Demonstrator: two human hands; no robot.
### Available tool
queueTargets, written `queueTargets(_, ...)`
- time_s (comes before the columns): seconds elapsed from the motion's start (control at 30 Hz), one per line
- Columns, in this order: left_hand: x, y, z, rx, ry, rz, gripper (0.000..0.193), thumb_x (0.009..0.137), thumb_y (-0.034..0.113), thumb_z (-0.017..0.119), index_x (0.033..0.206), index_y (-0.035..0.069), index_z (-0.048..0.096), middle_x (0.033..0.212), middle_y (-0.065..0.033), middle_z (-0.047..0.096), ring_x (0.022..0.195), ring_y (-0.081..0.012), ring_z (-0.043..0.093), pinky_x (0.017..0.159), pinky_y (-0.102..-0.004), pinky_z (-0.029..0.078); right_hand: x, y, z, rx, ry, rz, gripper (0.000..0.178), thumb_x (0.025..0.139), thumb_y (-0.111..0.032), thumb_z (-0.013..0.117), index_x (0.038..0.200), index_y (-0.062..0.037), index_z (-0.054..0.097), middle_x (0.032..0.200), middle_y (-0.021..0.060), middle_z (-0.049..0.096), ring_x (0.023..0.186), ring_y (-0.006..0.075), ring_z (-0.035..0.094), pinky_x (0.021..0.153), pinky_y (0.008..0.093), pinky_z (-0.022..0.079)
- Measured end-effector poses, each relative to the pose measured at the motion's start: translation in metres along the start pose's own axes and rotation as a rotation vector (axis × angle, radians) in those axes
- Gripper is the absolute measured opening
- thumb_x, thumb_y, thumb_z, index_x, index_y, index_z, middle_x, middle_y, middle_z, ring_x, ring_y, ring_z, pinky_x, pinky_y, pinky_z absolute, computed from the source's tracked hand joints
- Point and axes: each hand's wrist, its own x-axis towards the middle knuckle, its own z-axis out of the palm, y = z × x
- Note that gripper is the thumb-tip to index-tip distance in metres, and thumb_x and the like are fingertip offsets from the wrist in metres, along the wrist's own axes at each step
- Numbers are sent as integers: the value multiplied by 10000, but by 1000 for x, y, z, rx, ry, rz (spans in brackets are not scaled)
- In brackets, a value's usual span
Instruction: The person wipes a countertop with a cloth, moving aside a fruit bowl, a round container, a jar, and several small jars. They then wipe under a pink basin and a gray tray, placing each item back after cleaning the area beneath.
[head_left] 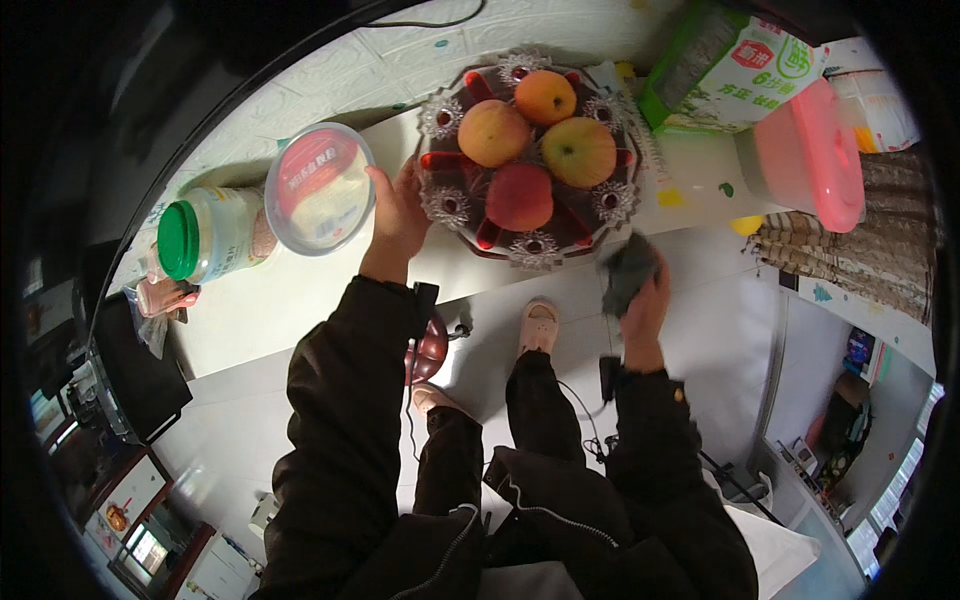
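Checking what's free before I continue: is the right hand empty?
No, the right hand is holding a dark grey cloth.

A dark zip jacket (345, 390) is worn — black boxes (426, 296) at both cuffs (383, 298) — with dark trousers (543, 405) and pinkish slippers (540, 322).

A home, as the slippers (540, 322), ornate fruit dish (448, 207) and fringed cloth (885, 240) show.
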Motion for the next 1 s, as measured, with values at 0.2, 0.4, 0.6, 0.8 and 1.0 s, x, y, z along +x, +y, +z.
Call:
queueTargets(0.2,3,-2,19,-31,-24,-24,839,861,724,244,1310,43,435,1263,-131,539,1138,-298,531,983,-429,416,92,-26,47,128,-91,263,400,984,-245,394,1323,-38,443,1235,99,552,1073,230,580,878,350,499)
queueTargets(0.4,-15,-15,19,-128,-82,54,680,942,589,281,1333,52,427,1286,-123,527,1168,-278,510,1011,-413,389,74,-34,57,-18,-128,172,399,960,-198,445,1335,-59,455,1230,114,554,1087,215,563,844,331,492)
queueTargets(0.6,-76,-35,-10,-176,23,110,641,974,508,231,1348,12,389,1283,-160,516,1184,-300,502,1016,-424,396,25,-16,59,-85,-110,263,311,908,-46,422,1191,-29,549,1103,58,599,966,149,578,804,282,481)
queueTargets(0.8,-176,-65,-75,-80,181,128,734,935,580,234,1345,-11,384,1286,-177,509,1154,-303,516,1005,-412,386,-60,28,46,-20,-270,287,336,911,-38,423,1230,-33,531,1150,59,586,1027,141,551,913,285,435)
queueTargets(1.0,-291,-89,-153,-309,194,146,708,937,580,226,1339,26,404,1275,-178,523,1163,-297,512,991,-413,402,-135,60,87,-207,-509,334,480,931,-43,430,1406,-40,362,1439,97,367,1295,190,370,1054,293,309)
